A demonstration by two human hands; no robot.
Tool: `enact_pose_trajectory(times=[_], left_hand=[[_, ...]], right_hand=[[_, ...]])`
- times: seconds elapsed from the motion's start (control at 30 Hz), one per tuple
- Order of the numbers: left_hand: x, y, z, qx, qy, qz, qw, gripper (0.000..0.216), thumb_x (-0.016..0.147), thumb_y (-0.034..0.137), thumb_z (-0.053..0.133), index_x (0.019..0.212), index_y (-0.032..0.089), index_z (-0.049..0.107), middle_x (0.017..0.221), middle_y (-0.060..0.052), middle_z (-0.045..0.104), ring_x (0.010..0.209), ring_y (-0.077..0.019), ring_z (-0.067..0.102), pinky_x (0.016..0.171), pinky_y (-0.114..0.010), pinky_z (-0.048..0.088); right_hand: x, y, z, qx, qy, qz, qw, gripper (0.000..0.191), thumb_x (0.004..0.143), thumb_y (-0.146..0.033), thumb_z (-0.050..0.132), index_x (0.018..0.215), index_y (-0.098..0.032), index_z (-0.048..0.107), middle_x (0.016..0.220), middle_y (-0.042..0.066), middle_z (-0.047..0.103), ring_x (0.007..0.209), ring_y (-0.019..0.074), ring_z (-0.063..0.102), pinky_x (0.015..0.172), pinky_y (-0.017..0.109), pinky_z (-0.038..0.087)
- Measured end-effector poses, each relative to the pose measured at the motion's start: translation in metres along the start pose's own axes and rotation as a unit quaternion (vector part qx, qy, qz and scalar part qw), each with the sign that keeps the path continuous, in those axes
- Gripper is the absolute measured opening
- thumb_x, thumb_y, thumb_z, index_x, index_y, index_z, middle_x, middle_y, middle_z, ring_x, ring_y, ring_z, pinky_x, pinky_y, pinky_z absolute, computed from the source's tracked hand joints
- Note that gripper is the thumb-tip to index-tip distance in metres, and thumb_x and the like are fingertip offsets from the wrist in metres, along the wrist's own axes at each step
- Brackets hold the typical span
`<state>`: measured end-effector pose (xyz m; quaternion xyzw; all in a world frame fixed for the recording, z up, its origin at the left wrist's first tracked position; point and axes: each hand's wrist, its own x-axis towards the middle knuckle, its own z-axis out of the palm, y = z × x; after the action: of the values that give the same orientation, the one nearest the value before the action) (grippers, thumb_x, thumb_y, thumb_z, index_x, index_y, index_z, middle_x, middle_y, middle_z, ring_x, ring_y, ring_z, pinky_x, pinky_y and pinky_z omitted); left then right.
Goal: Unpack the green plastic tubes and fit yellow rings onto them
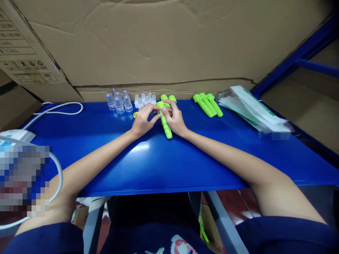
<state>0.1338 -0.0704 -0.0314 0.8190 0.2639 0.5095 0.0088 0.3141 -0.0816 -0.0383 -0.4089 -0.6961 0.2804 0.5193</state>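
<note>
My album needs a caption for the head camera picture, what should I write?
Right hand holding a lime-green piece, left hand at its top end, over a blue table.

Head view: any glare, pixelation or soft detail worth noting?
Head view: white glare left of centre on the blue table; head view: coarse pixel blocks hide a patch at the left edge; head view: the held green tube reads clearly, but fine detail on the clear bottles is too small to judge.

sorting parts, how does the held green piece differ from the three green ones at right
Left hand and right hand touch the held green piece; the three green pieces lie untouched. The held piece is single, partly hidden; the three lie side by side. All are green.
</note>
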Motion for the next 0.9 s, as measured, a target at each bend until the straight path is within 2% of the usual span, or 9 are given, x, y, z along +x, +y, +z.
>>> enact_pose_trajectory(times=[0.17,0.27,0.4,0.67,0.9], left_hand=[[0.0013,-0.0004,-0.0016,-0.005,0.013,-0.030,0.999,0.020,0.101,0.036,0.066,0.113,0.019,0.066,0.111,-0.009,0.074,0.103,-0.0198,0.070,0.085,-0.032,0.057],[0.0013,-0.0017,-0.0011,-0.007,0.020,-0.034,0.999,0.021,0.101,0.036,0.065,0.114,0.019,0.065,0.113,-0.009,0.073,0.103,-0.0190,0.070,0.083,-0.031,0.057],[0.0014,-0.0031,-0.0008,-0.016,0.020,-0.034,0.999,0.023,0.100,0.036,0.066,0.116,0.018,0.064,0.116,-0.010,0.071,0.102,-0.0187,0.070,0.081,-0.030,0.057],[0.0017,-0.0042,-0.0017,-0.022,0.007,-0.052,0.998,0.023,0.101,0.040,0.065,0.112,0.019,0.063,0.110,-0.008,0.072,0.099,-0.0183,0.068,0.079,-0.030,0.054],[0.0014,-0.0071,-0.0017,-0.058,0.003,-0.067,0.996,0.019,0.097,0.030,0.069,0.111,0.019,0.064,0.106,-0.007,0.073,0.096,-0.0177,0.069,0.077,-0.029,0.052]], right_hand=[[0.0004,-0.0022,-0.0007,-0.012,0.012,-0.016,1.000,0.069,0.095,-0.083,0.046,0.136,-0.028,0.049,0.107,0.010,0.075,0.084,0.0256,0.073,0.073,0.043,0.063],[-0.0001,-0.0026,-0.0004,-0.018,0.006,-0.015,1.000,0.069,0.096,-0.083,0.044,0.137,-0.028,0.046,0.109,0.011,0.075,0.083,0.0252,0.073,0.074,0.044,0.063],[-0.0007,-0.0021,0.0007,0.016,-0.003,-0.007,1.000,0.068,0.094,-0.084,0.048,0.133,-0.029,0.041,0.124,0.013,0.073,0.082,0.0232,0.074,0.075,0.044,0.065],[-0.0015,-0.0020,0.0005,0.019,-0.011,-0.014,1.000,0.064,0.094,-0.083,0.050,0.128,-0.029,0.041,0.114,0.011,0.074,0.083,0.0244,0.075,0.075,0.047,0.067],[0.0014,0.0037,0.0004,0.012,-0.031,-0.032,0.999,0.062,0.093,-0.081,0.054,0.124,-0.031,0.039,0.105,0.008,0.070,0.078,0.0214,0.070,0.066,0.040,0.062]])
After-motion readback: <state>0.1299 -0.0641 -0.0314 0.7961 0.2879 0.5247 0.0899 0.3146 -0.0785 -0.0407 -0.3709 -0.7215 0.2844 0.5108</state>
